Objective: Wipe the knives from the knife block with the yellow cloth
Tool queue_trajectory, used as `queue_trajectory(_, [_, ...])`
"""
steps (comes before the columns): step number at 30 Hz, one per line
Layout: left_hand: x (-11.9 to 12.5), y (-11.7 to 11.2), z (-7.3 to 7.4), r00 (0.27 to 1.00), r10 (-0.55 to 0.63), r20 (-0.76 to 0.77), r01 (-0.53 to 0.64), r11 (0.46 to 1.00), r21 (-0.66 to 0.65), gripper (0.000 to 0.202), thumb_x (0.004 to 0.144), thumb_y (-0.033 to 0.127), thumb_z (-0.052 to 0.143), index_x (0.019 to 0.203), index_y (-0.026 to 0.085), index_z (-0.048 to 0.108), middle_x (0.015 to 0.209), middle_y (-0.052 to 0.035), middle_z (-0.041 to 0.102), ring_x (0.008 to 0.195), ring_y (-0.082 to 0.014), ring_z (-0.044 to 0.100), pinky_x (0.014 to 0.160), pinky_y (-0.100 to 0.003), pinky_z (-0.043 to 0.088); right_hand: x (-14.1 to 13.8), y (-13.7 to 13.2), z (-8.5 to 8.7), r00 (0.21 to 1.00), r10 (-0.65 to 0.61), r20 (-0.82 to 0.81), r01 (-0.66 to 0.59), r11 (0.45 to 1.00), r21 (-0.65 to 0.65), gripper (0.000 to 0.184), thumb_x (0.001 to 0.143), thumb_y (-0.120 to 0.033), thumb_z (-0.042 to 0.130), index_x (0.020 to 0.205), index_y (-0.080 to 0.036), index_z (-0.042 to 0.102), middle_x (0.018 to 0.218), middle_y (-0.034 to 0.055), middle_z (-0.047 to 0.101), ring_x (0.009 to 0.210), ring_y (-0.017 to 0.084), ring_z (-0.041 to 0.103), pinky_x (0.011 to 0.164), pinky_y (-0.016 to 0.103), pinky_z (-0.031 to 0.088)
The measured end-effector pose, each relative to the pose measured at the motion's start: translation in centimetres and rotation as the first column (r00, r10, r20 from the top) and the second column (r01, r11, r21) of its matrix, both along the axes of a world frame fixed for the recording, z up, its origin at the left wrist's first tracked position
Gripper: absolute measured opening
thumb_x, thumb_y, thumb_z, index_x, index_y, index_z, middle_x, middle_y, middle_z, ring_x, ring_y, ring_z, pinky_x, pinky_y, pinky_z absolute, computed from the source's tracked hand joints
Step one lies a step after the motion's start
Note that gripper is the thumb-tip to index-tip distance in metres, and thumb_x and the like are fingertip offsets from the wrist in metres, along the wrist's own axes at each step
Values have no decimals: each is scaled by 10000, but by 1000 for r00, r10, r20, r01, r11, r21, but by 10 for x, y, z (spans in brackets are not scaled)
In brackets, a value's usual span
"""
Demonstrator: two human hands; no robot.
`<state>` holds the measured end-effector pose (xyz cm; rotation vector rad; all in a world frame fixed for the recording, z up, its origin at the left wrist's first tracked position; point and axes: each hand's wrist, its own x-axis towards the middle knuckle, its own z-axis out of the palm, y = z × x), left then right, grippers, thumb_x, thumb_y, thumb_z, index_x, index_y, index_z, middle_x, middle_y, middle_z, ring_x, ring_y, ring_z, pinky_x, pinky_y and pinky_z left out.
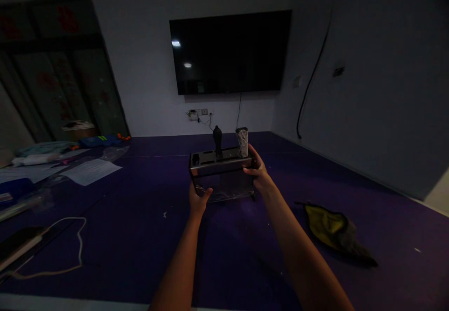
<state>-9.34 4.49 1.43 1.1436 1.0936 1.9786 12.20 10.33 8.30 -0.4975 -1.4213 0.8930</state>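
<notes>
A box-shaped holder (224,184) with a shiny metal-like upper band, dark edges and a see-through-looking front is between my hands. From its top rise a dark rounded-tip item (217,138) and a pale, marbled upright piece (242,141); dim light hides their exact kind. My left hand (198,202) grips the lower left corner, thumb on the front. At the upper right end, my right hand (259,174) is wrapped round the side, its fingers near the marbled piece. Whether the holder touches the table is unclear.
The purple table (224,255) holds a yellow and dark cloth item (328,229) at right. Paper sheets (91,170), a white cable (80,243) and a dark flat device (21,243) lie at left. A wall-mounted television (231,54) hangs behind.
</notes>
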Motion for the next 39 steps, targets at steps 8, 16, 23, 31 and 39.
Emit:
queue_trajectory(8, [-22, 6, 3, 996, -59, 64, 53, 994, 95, 592, 551, 556, 710, 986, 164, 621, 925, -56, 650, 972, -240, 580, 870, -330, 421, -14, -3, -1, 997, 54, 46, -53, 998, -22, 890, 558, -419, 720, 1357, -275, 357, 1061, 51, 645, 867, 235, 622, 745, 359, 502])
queue_trajectory(16, [-31, 8, -4, 957, 288, 23, -287, 942, 175, 697, 536, 551, 723, 1090, 159, 561, 1063, -89, 576, 1046, -252, 533, 927, -343, 388, -8, 0, 9, 1000, 27, 2, -27, 998, -62, 801, 530, -289, 784, 1267, -301, 470, 1207, 52, 577, 1087, 221, 539, 898, 393, 455])
queue_trajectory(23, [-57, 12, -13, 722, 679, -131, -659, 733, 169, 661, 579, 479, 730, 1120, 156, 531, 1122, -115, 510, 1114, -268, 468, 990, -395, 326, 27, 2, 15, 996, -45, -80, 30, 984, -176, 610, 667, -415, 691, 1235, -339, 483, 1297, 65, 519, 1120, 240, 531, 842, 423, 474])
queue_trajectory(31, [-70, 15, -12, 499, 833, -240, -829, 540, 148, 627, 618, 479, 697, 1105, 132, 510, 1077, -135, 517, 1076, -282, 488, 955, -442, 360, 33, 4, 13, 973, -110, -204, 43, 951, -307, 377, 697, -425, 664, 1056, -329, 597, 1174, 17, 613, 1008, 189, 600, 802, 348, 487])
queue_trajectory(39, [-75, 26, -11, 492, 816, -303, -823, 549, 143, 651, 634, 503, 677, 1115, 100, 503, 1083, -160, 518, 1079, -287, 481, 966, -440, 349, 36, 6, 11, 966, -199, -167, 137, 936, -324, 363, 695, -435, 658, 1021, -278, 625, 1077, 37, 658, 874, 157, 639, 710, 269, 495])
